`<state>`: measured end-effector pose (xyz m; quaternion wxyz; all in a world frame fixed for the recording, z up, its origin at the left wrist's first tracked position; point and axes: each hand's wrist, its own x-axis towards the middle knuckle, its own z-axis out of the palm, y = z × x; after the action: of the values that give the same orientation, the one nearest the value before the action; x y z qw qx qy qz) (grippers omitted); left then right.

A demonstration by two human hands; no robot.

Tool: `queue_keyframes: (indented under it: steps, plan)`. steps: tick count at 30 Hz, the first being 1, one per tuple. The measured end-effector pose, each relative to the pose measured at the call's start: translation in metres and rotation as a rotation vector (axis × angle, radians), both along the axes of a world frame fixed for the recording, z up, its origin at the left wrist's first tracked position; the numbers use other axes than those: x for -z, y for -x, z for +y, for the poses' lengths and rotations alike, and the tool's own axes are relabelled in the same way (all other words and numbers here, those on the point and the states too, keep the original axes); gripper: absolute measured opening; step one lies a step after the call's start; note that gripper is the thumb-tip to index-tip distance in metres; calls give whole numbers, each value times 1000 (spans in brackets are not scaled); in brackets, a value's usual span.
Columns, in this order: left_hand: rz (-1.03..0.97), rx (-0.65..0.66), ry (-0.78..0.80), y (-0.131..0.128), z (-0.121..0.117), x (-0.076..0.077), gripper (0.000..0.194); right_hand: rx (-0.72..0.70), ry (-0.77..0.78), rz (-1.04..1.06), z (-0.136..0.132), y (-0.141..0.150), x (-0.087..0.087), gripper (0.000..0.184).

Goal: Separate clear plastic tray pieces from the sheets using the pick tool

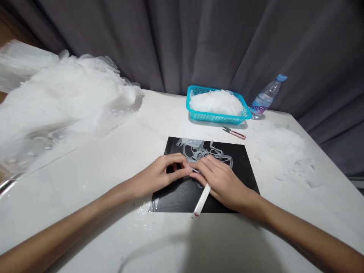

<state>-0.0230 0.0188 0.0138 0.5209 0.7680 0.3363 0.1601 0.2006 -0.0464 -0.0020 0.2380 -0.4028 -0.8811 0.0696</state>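
Over a black mat (176, 197), my left hand (167, 170) pinches the edge of a whitish, see-through openwork piece (196, 149) between thumb and forefinger. The piece has looping, curled outlines and lies partly on the mat, with its near part hidden by my fingers. My right hand (218, 178) is closed round a slim tool with a white handle (202, 201), which sticks out toward me below the palm. Its working end is hidden among the fingers. The fingertips of both hands nearly meet at the piece's near edge.
A large heap of white translucent pieces (65, 94) covers the table's left side. Behind the mat stand a blue basket (218, 118) of white material and a water bottle (265, 98). Thread snips (234, 133) lie before the basket; thin whitish pieces (287, 151) lie right.
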Motion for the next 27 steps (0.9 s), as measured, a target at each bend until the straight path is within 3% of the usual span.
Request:
queue_keyframes:
  steps: [5,10,12,14,17,20,23,27]
  plan:
    - [25,69,81,1,2,0,39,116,57,133,11,-10,-5,19]
    - [34,-39,265,1,5,7,36,572,199,552,48,-46,-1,20]
    - [10,-102,299,2,7,7,35,660,186,623,54,-55,3,24]
    - [-9,-176,297,2,7,4,36,639,166,638,49,-52,6,24]
    - [-9,-239,356,0,4,-6,42,494,91,594,24,-29,8,16]
    - [-45,-220,456,-6,-2,-13,49,287,-152,485,-5,0,11,12]
    - [-51,-215,368,-11,-6,-6,50,105,-322,328,-22,18,13,10]
    - [-71,-143,280,-9,-8,11,44,26,-92,289,-17,9,0,14]
